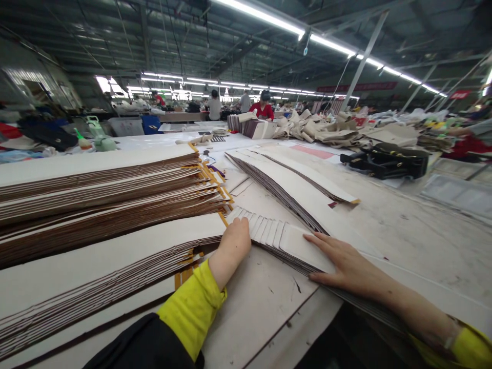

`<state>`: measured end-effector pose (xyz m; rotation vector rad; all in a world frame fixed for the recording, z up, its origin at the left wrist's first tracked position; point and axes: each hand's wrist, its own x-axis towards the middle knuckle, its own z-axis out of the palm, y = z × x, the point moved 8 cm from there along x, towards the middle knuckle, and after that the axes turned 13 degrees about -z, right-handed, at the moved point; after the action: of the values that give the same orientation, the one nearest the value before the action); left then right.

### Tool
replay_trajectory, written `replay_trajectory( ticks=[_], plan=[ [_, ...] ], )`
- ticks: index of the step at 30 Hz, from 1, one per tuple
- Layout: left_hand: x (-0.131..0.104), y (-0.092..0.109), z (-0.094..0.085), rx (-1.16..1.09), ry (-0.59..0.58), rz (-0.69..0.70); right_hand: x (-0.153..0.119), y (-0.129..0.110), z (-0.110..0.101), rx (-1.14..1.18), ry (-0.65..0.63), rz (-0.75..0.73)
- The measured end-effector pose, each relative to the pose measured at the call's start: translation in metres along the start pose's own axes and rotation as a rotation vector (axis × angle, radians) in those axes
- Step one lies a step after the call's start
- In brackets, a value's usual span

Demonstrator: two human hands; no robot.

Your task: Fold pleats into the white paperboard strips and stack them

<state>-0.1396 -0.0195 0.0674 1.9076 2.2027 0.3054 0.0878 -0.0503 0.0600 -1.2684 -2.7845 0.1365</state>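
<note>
My left hand point(235, 245) is closed at the far left end of a fanned stack of pale strips point(274, 234), its fingertips pressed together there; what they pinch is too small to make out. My right hand point(340, 261) lies spread on the nearer part of the same stack, fingers apart on the top strip. Left of my left hand rise several tall piles of long white panels with brown edges point(154, 238) and yellow end tabs. Beyond the fanned stack lies another pile of long pale panels point(280, 187).
A black bag point(388, 160) lies at the right of the table point(430, 230). Behind are a heap of beige pieces point(326, 128), a pale green bottle point(100, 136) and a blue bin point(150, 124). A person in red point(263, 107) is at the far side.
</note>
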Motion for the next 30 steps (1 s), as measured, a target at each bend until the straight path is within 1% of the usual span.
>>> replay_trajectory(
  ticks=[4,9,14,18,23,30],
  plan=[
    [0.003,-0.004,-0.001,-0.047,-0.041,-0.042,0.000,-0.001,0.001,0.000,-0.021,0.004],
    [0.014,-0.012,-0.001,-0.191,-0.078,-0.065,0.000,-0.001,0.000,0.001,-0.002,-0.009],
    [0.020,-0.014,0.006,-0.340,-0.109,-0.041,0.001,0.000,-0.001,0.004,0.011,-0.017],
    [0.020,-0.015,0.011,-0.419,-0.102,-0.049,0.001,-0.001,-0.002,0.006,0.006,-0.008],
    [0.019,-0.014,0.013,-0.436,-0.103,-0.043,-0.002,0.001,-0.002,-0.014,-0.033,0.008],
    [0.009,-0.007,0.008,-0.372,-0.080,0.019,-0.008,0.005,-0.002,-0.030,-0.061,0.011]
  ],
)
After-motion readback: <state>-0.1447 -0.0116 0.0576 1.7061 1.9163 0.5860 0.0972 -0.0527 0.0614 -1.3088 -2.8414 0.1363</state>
